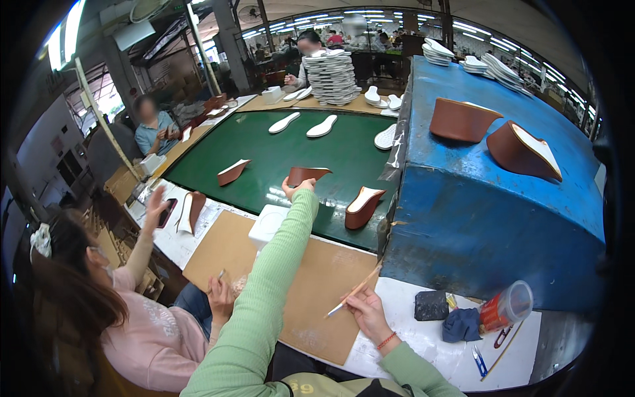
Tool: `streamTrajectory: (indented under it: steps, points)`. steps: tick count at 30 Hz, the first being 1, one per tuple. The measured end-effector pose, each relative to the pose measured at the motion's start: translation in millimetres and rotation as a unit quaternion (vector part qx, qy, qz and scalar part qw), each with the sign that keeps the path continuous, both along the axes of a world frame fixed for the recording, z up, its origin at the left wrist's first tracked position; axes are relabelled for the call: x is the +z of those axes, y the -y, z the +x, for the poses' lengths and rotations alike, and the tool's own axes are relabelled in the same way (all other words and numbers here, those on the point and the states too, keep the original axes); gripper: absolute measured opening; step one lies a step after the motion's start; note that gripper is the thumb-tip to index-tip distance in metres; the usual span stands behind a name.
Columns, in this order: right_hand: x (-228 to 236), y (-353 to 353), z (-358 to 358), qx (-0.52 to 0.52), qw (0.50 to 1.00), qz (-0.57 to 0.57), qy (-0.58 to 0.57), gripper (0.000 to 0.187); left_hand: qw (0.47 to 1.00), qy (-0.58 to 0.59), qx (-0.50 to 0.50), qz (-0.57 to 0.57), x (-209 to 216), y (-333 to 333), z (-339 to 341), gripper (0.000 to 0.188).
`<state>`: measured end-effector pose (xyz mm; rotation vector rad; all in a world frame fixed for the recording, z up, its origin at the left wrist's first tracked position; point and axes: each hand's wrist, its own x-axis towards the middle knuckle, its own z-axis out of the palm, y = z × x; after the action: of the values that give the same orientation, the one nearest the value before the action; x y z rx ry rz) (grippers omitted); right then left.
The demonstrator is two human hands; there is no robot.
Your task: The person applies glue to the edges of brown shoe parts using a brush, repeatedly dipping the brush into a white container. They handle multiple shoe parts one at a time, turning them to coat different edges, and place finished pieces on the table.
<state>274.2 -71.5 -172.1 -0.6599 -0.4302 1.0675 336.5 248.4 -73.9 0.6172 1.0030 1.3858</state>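
My left arm stretches over the green belt (202,155), and my left hand (299,188) is closed around the near end of a brown wedge sole (311,175). Low on the right, my right hand (367,312) grips a thin wooden-handled brush (354,293), its pale tip pointing left over the brown board (317,324). Two more wedge soles lie on the belt: one (231,173) to the left, another (362,209) to the right with its white top showing. Farther back on it are flat white insoles (322,126). A white box (268,225) stands beside my left forearm.
A large blue housing (483,231) rises at right, bearing wedge soles (466,120) and stacked insoles. Near it lie a clear tub (506,306), dark cloth (461,324), black block (430,305) and thread snips (479,360). At left sits a pink-shirted co-worker (155,331), one hand raised.
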Motion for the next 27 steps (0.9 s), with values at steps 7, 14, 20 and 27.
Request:
streamTrajectory:
  steps: [7, 14, 20, 27]
  points:
    - [-3, -9, -9, 0.003, 1.0, -0.012, 0.006, 0.02, 0.994, -0.051, 0.087, -0.032, -38, -46, 22, 0.064]
    - [-8, -12, -11, 0.027, 0.999, -0.003, -0.022, 0.018, 0.961, -0.22, 0.086, -0.147, -54, -48, 15, 0.088]
    - [-11, -15, -17, 0.02, 1.0, 0.001, -0.008, 0.017, 0.9, -0.388, 0.049, -0.192, -25, -17, 0, 0.089]
    - [-13, -16, -20, 0.029, 0.999, -0.01, 0.007, 0.021, 0.951, -0.227, -0.209, 0.024, 38, 74, -59, 0.062]
